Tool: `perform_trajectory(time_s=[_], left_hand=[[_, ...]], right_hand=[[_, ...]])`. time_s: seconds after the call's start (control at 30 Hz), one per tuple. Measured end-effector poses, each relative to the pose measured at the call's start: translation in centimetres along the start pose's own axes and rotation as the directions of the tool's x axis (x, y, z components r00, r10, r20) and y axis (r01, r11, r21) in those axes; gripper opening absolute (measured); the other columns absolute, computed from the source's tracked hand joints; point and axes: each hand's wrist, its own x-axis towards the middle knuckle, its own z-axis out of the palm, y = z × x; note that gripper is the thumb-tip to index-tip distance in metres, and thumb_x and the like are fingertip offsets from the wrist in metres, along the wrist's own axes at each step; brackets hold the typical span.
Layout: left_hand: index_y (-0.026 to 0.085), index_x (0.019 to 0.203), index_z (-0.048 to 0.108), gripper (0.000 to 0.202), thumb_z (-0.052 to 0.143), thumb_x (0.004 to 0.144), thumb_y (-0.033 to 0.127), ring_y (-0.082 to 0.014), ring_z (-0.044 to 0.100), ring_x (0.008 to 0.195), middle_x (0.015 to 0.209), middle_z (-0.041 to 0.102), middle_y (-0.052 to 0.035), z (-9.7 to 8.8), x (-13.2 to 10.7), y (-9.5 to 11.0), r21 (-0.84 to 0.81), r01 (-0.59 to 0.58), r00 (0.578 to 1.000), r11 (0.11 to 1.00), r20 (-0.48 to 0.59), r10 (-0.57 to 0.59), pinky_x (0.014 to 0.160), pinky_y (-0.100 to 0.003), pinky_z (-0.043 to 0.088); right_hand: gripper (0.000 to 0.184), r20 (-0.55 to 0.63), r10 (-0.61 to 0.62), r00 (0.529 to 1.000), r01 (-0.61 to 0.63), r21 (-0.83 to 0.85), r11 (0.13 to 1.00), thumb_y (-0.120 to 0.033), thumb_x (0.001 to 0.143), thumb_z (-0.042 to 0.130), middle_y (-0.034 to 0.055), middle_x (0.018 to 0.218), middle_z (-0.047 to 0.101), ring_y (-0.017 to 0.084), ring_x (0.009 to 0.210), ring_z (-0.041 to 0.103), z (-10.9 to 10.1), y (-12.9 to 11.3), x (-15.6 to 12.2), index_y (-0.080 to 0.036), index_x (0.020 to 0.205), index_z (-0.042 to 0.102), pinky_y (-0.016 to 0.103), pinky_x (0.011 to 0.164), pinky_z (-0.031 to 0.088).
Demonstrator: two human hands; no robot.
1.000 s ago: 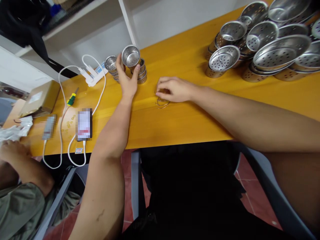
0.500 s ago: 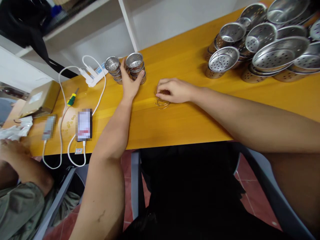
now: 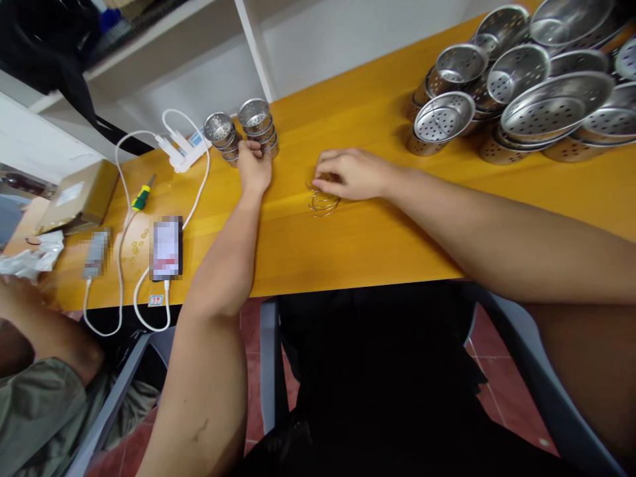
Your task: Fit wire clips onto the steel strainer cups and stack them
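Note:
Two short stacks of perforated metal cups stand at the back of the table, the left stack [image 3: 221, 131] close beside the right stack [image 3: 257, 119]. My left hand [image 3: 255, 171] is just in front of them, fingers curled in against their lower part; nothing shows in its grasp. Further right, my right hand [image 3: 350, 173] is low over the table with thumb and fingertips pinched together at several thin wire rings [image 3: 324, 205]. One ring's edge shows by the fingertips, while the rest of it is hidden by the hand.
A large pile of perforated metal cups [image 3: 442, 122] fills the back right. To the left are a power strip [image 3: 191, 151] with white cables, a screwdriver [image 3: 142, 197], a phone [image 3: 167, 248], small yellow rings [image 3: 136, 248] and a cardboard box [image 3: 82, 195]. A co-worker's arm [image 3: 44, 324] rests at far left.
My left hand has drawn its spread fingers back from around the cup stacks and curled them. Both stacks have shifted slightly left and back. My right hand stays at the wire rings.

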Motion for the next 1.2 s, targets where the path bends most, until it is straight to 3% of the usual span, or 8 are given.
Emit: perform_trajectory(time_s=[0.13, 0.3, 0.43, 0.53, 0.7, 0.77, 0.97, 1.2], left_hand=[[0.032, 0.087, 0.051, 0.054, 0.102, 0.103, 0.036, -0.0224, 0.070, 0.095, 0.086, 0.056, 0.0024, 0.3, -1.6, 2.9, 0.007, -0.008, 1.000, 1.000, -0.010, 0.008, 0.115, -0.047, 0.070], [0.031, 0.076, 0.051, 0.061, 0.102, 0.101, 0.052, -0.0207, 0.058, 0.084, 0.078, 0.046, 0.0032, 0.7, -3.3, 4.4, -0.036, -0.085, 0.988, 0.996, 0.124, 0.088, 0.100, -0.047, 0.068], [0.031, 0.076, 0.052, 0.060, 0.103, 0.100, 0.052, -0.0212, 0.058, 0.085, 0.079, 0.046, 0.0024, 0.9, -3.5, 4.6, -0.041, -0.084, 0.984, 0.996, 0.152, 0.089, 0.102, -0.047, 0.067], [0.031, 0.077, 0.052, 0.057, 0.100, 0.102, 0.050, -0.0212, 0.056, 0.084, 0.080, 0.046, 0.0027, 0.8, -3.4, 4.7, -0.036, -0.087, 0.985, 0.996, 0.148, 0.092, 0.104, -0.048, 0.067], [0.031, 0.077, 0.055, 0.051, 0.096, 0.106, 0.038, -0.0188, 0.051, 0.077, 0.078, 0.046, 0.0039, 0.8, -3.5, 4.8, -0.019, -0.090, 0.985, 0.996, 0.143, 0.092, 0.099, -0.045, 0.066], [0.030, 0.077, 0.056, 0.051, 0.097, 0.106, 0.037, -0.0179, 0.049, 0.076, 0.077, 0.047, 0.0041, 0.8, -3.5, 4.9, -0.024, -0.099, 0.986, 0.995, 0.136, 0.101, 0.095, -0.043, 0.066], [0.030, 0.092, 0.067, 0.046, 0.099, 0.108, 0.059, -0.0212, 0.069, 0.084, 0.087, 0.064, -0.0001, 0.3, -4.1, 5.4, -0.059, -0.161, 0.963, 0.985, 0.210, 0.170, 0.104, -0.048, 0.073], [0.041, 0.168, 0.068, 0.103, 0.121, 0.082, 0.061, -0.0425, 0.075, 0.174, 0.185, 0.070, -0.0102, 1.0, -6.2, 8.2, -0.123, -0.251, 0.870, 0.960, 0.406, 0.279, 0.148, -0.063, 0.066]], right_hand=[[0.038, -0.117, 0.249, 0.961, -0.271, -0.240, 0.932, -0.056, 0.129, 0.072, 0.0234, 0.143, 0.084, 0.043, 0.120, 0.080, -4.3, -1.6, -0.3, -0.022, 0.132, 0.088, 0.058, 0.105, 0.067], [0.071, -0.120, 0.711, 0.693, -0.640, -0.556, 0.530, -0.077, 0.124, 0.087, 0.0408, 0.164, 0.076, 0.062, 0.145, 0.084, -11.8, -1.5, -1.6, -0.010, 0.146, 0.088, 0.077, 0.112, 0.074], [0.098, -0.042, 0.815, 0.578, -0.678, -0.581, 0.450, -0.094, 0.107, 0.103, 0.0387, 0.149, 0.084, 0.061, 0.140, 0.089, -14.4, 0.3, -2.3, -0.009, 0.153, 0.087, 0.070, 0.107, 0.075], [0.116, -0.061, 0.867, 0.494, -0.738, -0.557, 0.381, -0.066, 0.105, 0.117, 0.0452, 0.153, 0.083, 0.068, 0.152, 0.084, -14.2, -0.9, -1.5, 0.004, 0.183, 0.068, 0.072, 0.115, 0.074], [0.052, -0.098, 0.909, 0.404, -0.779, -0.558, 0.286, -0.021, 0.114, 0.099, 0.0413, 0.149, 0.085, 0.055, 0.152, 0.087, -13.1, -3.7, 0.1, 0.006, 0.156, 0.086, 0.060, 0.107, 0.070], [0.046, -0.138, 0.890, 0.436, -0.792, -0.529, 0.306, -0.012, 0.111, 0.098, 0.0420, 0.150, 0.085, 0.054, 0.152, 0.087, -13.0, -3.9, 0.1, 0.005, 0.152, 0.088, 0.061, 0.109, 0.071], [0.054, -0.226, 0.626, 0.746, -0.657, -0.400, 0.639, -0.015, 0.121, 0.074, 0.0307, 0.166, 0.084, 0.055, 0.164, 0.080, -12.6, -4.4, -0.9, -0.021, 0.175, 0.079, 0.074, 0.133, 0.067], [0.050, -0.050, 0.191, 0.980, -0.197, -0.268, 0.943, -0.040, 0.132, 0.058, 0.0236, 0.168, 0.084, 0.050, 0.144, 0.084, -5.6, -4.7, 0.1, -0.026, 0.180, 0.064, 0.063, 0.115, 0.069]])
